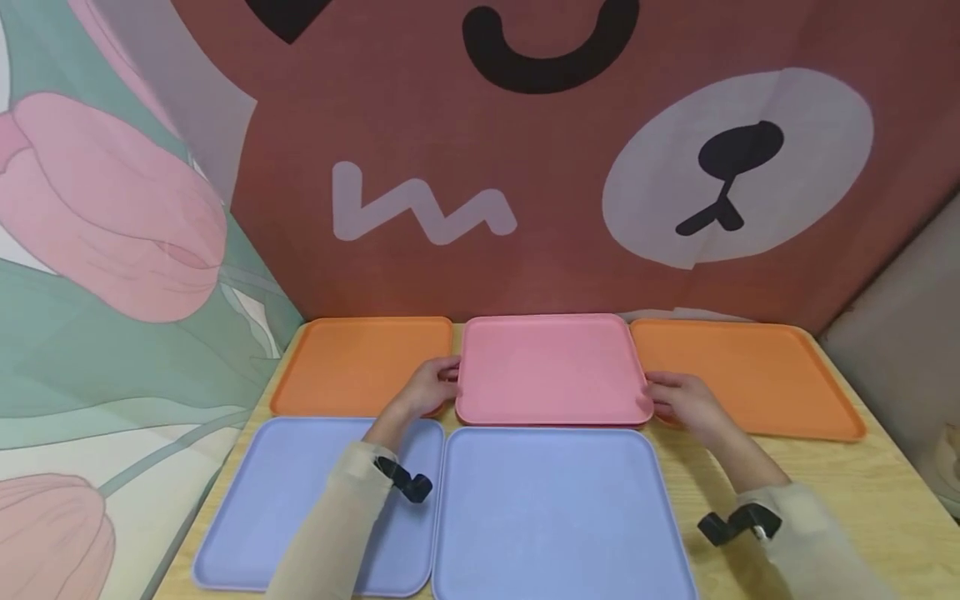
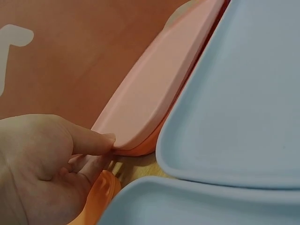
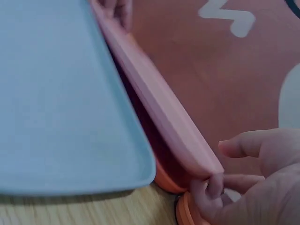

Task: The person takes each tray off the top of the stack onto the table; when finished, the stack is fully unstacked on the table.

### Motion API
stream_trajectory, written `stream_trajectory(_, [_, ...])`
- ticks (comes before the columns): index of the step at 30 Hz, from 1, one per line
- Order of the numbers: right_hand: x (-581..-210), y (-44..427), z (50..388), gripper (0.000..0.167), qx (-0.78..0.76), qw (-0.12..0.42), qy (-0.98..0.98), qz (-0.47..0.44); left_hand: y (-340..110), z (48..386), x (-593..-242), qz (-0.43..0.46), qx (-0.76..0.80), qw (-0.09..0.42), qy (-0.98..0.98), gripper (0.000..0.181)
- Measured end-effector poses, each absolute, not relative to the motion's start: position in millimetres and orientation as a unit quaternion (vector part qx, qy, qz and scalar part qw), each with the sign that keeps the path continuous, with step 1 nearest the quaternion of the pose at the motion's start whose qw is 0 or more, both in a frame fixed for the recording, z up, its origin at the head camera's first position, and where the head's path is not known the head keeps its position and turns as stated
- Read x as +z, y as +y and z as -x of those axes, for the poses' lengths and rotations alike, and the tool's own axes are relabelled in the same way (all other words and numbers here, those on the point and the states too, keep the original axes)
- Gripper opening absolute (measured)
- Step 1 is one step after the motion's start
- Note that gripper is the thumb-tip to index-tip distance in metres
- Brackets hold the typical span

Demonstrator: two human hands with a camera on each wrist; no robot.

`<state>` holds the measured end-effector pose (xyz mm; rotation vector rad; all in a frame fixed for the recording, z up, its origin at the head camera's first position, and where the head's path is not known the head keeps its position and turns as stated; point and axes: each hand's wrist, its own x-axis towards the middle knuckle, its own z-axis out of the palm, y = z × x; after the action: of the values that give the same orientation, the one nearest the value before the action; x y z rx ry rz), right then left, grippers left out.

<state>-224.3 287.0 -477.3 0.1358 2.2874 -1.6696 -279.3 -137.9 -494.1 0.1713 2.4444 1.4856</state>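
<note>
A pink tray (image 1: pixel 551 368) lies in the back middle, between two orange trays. My left hand (image 1: pixel 427 388) holds its left edge, and in the left wrist view the thumb (image 2: pixel 104 143) is on the rim with the other fingers lower down. At the opposite edge is my right hand (image 1: pixel 688 403). Its fingers (image 3: pixel 213 187) curl under the pink tray's near corner, while the thumb (image 3: pixel 234 145) stands off the rim. Below the pink tray, an orange rim (image 3: pixel 168 180) shows in the right wrist view, with a dark gap between the two.
Orange trays stand at the back left (image 1: pixel 360 362) and back right (image 1: pixel 757 375). Two blue trays, one left (image 1: pixel 300 500) and one middle (image 1: pixel 558 517), lie in front on the wooden table (image 1: pixel 847 500). A printed brown wall hanging (image 1: pixel 420 283) rises directly behind.
</note>
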Motion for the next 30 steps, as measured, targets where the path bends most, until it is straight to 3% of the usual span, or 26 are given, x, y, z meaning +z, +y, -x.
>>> stream_trajectory(13, [-485.6,290.5,215.7,0.075,-0.764,0.177,0.619,0.032,-138.3,278.7,-493.7,-0.068,0.509,0.128,0.849,0.054])
stream_trajectory(19, [-486.8,294.5,206.1,0.07,-0.821,0.132,0.554,0.038,-135.6,279.7,-492.5,-0.071,0.515,0.128,0.845,0.051])
stream_trajectory(22, [-487.8,300.9,200.3,0.057,-0.851,0.115,0.51,0.055,-134.2,280.1,-491.2,-0.067,0.511,0.128,0.847,0.053])
stream_trajectory(30, [-477.9,320.9,184.7,0.056,-0.894,0.127,0.421,0.088,-135.3,278.6,-488.9,-0.109,0.469,0.098,0.871,0.057])
